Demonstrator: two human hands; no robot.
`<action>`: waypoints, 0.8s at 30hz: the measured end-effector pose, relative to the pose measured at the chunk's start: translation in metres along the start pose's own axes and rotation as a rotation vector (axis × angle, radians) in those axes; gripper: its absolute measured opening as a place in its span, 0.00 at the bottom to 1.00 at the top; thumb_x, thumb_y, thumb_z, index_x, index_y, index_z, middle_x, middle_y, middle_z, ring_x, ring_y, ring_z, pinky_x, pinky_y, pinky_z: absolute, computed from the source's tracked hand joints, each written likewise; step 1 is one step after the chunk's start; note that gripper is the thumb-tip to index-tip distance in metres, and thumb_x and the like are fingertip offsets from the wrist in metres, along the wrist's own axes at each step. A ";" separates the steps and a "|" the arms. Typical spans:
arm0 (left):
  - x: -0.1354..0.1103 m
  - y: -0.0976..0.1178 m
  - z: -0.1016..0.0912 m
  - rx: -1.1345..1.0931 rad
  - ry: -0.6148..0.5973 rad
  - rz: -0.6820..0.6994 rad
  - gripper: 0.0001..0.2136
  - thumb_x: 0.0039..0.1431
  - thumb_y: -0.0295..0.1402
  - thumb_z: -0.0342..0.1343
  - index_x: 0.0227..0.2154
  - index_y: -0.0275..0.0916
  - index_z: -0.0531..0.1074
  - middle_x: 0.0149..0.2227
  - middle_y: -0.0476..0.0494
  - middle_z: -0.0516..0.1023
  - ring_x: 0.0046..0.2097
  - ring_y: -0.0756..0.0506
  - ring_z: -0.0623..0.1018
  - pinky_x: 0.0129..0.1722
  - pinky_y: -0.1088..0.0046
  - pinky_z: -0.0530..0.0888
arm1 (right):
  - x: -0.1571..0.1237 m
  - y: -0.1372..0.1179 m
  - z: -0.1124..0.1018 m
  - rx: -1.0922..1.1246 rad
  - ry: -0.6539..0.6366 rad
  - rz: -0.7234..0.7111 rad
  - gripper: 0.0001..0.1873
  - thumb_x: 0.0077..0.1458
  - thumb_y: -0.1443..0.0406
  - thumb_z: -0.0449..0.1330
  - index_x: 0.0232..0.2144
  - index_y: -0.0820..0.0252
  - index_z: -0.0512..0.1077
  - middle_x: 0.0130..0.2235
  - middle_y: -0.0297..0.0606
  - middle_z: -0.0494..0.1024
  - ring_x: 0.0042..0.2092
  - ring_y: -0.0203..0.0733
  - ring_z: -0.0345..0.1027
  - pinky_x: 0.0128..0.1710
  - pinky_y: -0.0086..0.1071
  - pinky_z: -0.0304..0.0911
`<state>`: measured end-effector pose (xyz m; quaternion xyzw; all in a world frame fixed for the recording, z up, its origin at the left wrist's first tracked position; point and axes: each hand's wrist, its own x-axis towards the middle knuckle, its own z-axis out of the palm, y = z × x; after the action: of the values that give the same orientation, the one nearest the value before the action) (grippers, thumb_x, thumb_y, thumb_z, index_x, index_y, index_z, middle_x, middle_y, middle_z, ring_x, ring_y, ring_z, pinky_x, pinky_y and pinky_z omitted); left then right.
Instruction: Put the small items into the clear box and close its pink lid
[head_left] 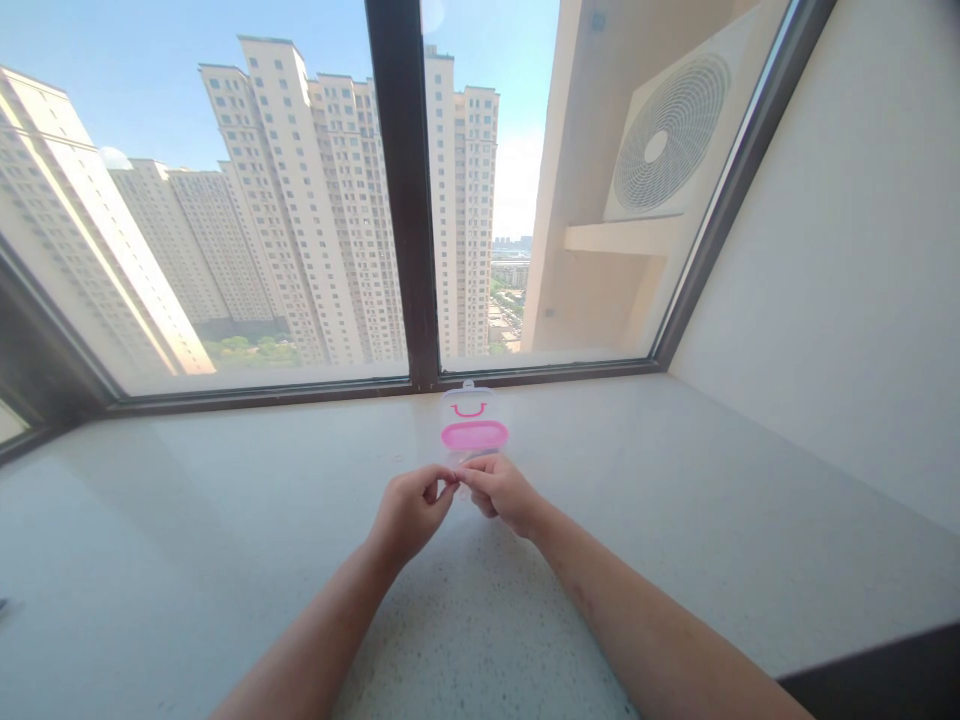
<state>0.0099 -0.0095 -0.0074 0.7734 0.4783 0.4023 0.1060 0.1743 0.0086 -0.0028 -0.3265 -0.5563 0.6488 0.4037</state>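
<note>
My left hand (411,513) and my right hand (502,492) meet fingertip to fingertip above the pale speckled sill (480,620). Each is closed in a pinch, and whatever lies between the fingertips is too small to make out. Just beyond them stands a small pink oval container (475,436). Its clear lid (469,397), marked with a pink curved handle shape, is raised at the back, towards the window. A thin greyish edge shows between the container and my right hand; the hand hides the rest of it.
A dark window frame (421,200) rises behind the container, with tall buildings outside. A white wall (847,270) bounds the sill on the right. A dark edge (892,675) cuts across the lower right corner, and a small dark thing (2,604) shows at the far left.
</note>
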 end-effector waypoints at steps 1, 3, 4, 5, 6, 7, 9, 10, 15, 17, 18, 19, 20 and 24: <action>0.000 0.000 0.000 0.000 0.001 -0.001 0.07 0.54 0.32 0.52 0.29 0.37 0.75 0.16 0.59 0.53 0.20 0.54 0.57 0.23 0.80 0.58 | 0.000 0.000 0.000 -0.001 0.004 0.000 0.16 0.47 0.55 0.62 0.24 0.62 0.68 0.12 0.20 0.50 0.15 0.26 0.37 0.14 0.25 0.33; 0.000 0.000 -0.001 0.007 0.001 -0.006 0.07 0.54 0.32 0.52 0.29 0.37 0.75 0.16 0.59 0.53 0.20 0.54 0.57 0.23 0.80 0.57 | 0.001 0.000 0.000 -0.015 0.027 -0.010 0.16 0.46 0.55 0.62 0.25 0.63 0.70 0.12 0.20 0.51 0.14 0.26 0.37 0.14 0.25 0.32; 0.000 -0.001 -0.001 0.013 0.000 -0.008 0.07 0.54 0.32 0.52 0.29 0.37 0.75 0.16 0.59 0.53 0.20 0.54 0.58 0.23 0.80 0.58 | 0.001 0.000 0.000 -0.028 0.043 -0.021 0.15 0.46 0.55 0.62 0.26 0.64 0.71 0.12 0.21 0.52 0.14 0.26 0.38 0.14 0.25 0.33; 0.000 -0.001 -0.001 0.020 -0.002 -0.009 0.07 0.54 0.32 0.52 0.29 0.38 0.75 0.16 0.59 0.54 0.20 0.54 0.58 0.23 0.80 0.58 | 0.001 0.000 0.000 -0.043 0.063 -0.035 0.15 0.46 0.56 0.63 0.26 0.64 0.71 0.12 0.21 0.54 0.15 0.25 0.38 0.14 0.25 0.33; 0.001 -0.001 -0.001 0.026 -0.007 -0.008 0.07 0.54 0.32 0.52 0.29 0.38 0.75 0.16 0.59 0.54 0.20 0.54 0.58 0.23 0.80 0.58 | 0.001 0.000 0.000 -0.057 0.084 -0.048 0.15 0.45 0.56 0.63 0.26 0.65 0.72 0.13 0.22 0.56 0.15 0.25 0.39 0.14 0.25 0.33; 0.001 -0.001 -0.001 0.033 -0.014 -0.006 0.07 0.54 0.32 0.52 0.29 0.38 0.75 0.16 0.59 0.54 0.20 0.54 0.58 0.23 0.79 0.58 | 0.001 0.000 0.000 -0.070 0.104 -0.059 0.15 0.44 0.56 0.64 0.26 0.65 0.72 0.14 0.23 0.58 0.15 0.25 0.40 0.14 0.25 0.34; 0.001 -0.001 -0.001 0.046 -0.035 0.002 0.07 0.53 0.31 0.52 0.29 0.38 0.75 0.16 0.59 0.54 0.20 0.53 0.59 0.24 0.79 0.58 | 0.001 0.001 -0.001 -0.094 0.134 -0.077 0.16 0.42 0.56 0.66 0.25 0.65 0.72 0.15 0.25 0.61 0.16 0.25 0.41 0.15 0.25 0.35; 0.001 -0.001 -0.001 0.051 -0.045 0.006 0.07 0.53 0.31 0.52 0.29 0.38 0.75 0.16 0.59 0.54 0.20 0.53 0.59 0.24 0.79 0.58 | 0.002 0.001 -0.001 -0.108 0.144 -0.087 0.16 0.42 0.56 0.66 0.24 0.65 0.72 0.16 0.25 0.62 0.16 0.25 0.42 0.15 0.25 0.36; 0.002 -0.003 0.000 0.055 -0.041 0.005 0.06 0.53 0.31 0.53 0.29 0.38 0.75 0.15 0.59 0.54 0.20 0.54 0.59 0.23 0.79 0.58 | 0.003 0.003 -0.002 -0.141 0.154 -0.132 0.16 0.42 0.56 0.67 0.24 0.65 0.73 0.16 0.27 0.64 0.17 0.26 0.47 0.16 0.25 0.41; 0.002 -0.003 0.001 0.052 -0.020 -0.002 0.06 0.53 0.31 0.53 0.29 0.38 0.75 0.16 0.59 0.55 0.20 0.54 0.59 0.23 0.80 0.58 | 0.003 0.004 -0.003 -0.136 0.154 -0.142 0.16 0.42 0.56 0.66 0.25 0.64 0.73 0.17 0.27 0.65 0.17 0.27 0.49 0.17 0.25 0.42; 0.002 -0.003 0.001 0.048 -0.011 -0.005 0.06 0.53 0.32 0.53 0.29 0.38 0.75 0.16 0.59 0.55 0.20 0.54 0.59 0.23 0.80 0.58 | 0.003 0.004 -0.003 -0.135 0.153 -0.147 0.15 0.42 0.56 0.66 0.25 0.64 0.73 0.16 0.27 0.65 0.17 0.27 0.49 0.17 0.25 0.42; 0.002 -0.003 0.001 0.043 -0.005 -0.008 0.06 0.53 0.32 0.53 0.29 0.38 0.75 0.16 0.59 0.55 0.20 0.54 0.59 0.23 0.80 0.58 | 0.003 0.004 -0.003 -0.135 0.152 -0.151 0.15 0.43 0.57 0.66 0.25 0.64 0.73 0.16 0.27 0.64 0.17 0.27 0.49 0.17 0.25 0.42; 0.002 -0.003 0.001 0.036 0.001 -0.011 0.06 0.53 0.32 0.53 0.29 0.38 0.75 0.16 0.59 0.55 0.20 0.54 0.59 0.23 0.80 0.58 | 0.003 0.004 -0.003 -0.137 0.153 -0.154 0.14 0.43 0.57 0.66 0.25 0.64 0.73 0.16 0.27 0.64 0.17 0.27 0.49 0.16 0.25 0.42; 0.001 -0.001 0.001 0.004 0.028 -0.014 0.06 0.54 0.34 0.54 0.30 0.38 0.74 0.16 0.59 0.54 0.20 0.54 0.59 0.23 0.80 0.58 | 0.002 0.003 -0.003 -0.122 0.172 -0.148 0.13 0.43 0.58 0.65 0.24 0.64 0.72 0.16 0.26 0.63 0.16 0.26 0.47 0.16 0.24 0.40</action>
<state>0.0104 -0.0073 -0.0083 0.7645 0.4858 0.4115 0.1007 0.1757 0.0111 -0.0060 -0.3629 -0.5806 0.5518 0.4762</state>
